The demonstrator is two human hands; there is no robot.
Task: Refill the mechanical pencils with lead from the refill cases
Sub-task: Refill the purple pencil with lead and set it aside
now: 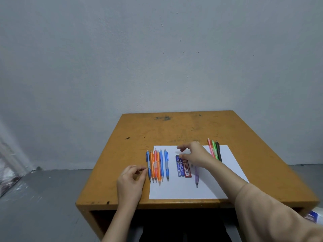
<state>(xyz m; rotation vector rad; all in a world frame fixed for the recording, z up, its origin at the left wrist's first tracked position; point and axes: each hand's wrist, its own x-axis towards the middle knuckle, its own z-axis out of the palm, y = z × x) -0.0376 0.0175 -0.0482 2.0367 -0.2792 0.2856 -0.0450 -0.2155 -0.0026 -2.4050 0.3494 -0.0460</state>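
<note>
Head view: the left hand (131, 179) pinches one end of a thin grey lead (152, 165) between thumb and forefinger, and the rest slants over the row of blue and orange pencils (158, 165) on the white paper (183, 191). The lead looks featherlight, stiff and brittle, so a gentle pinch nearer its middle would spare it bending. The right hand (194, 154) hovers over the blue refill case (179, 166) and red refill case (187, 169); its fingers are blurred and I cannot tell whether they hold anything. A purple pencil (196, 175) lies just beside the cases and is sturdy enough to grip by the barrel
</note>
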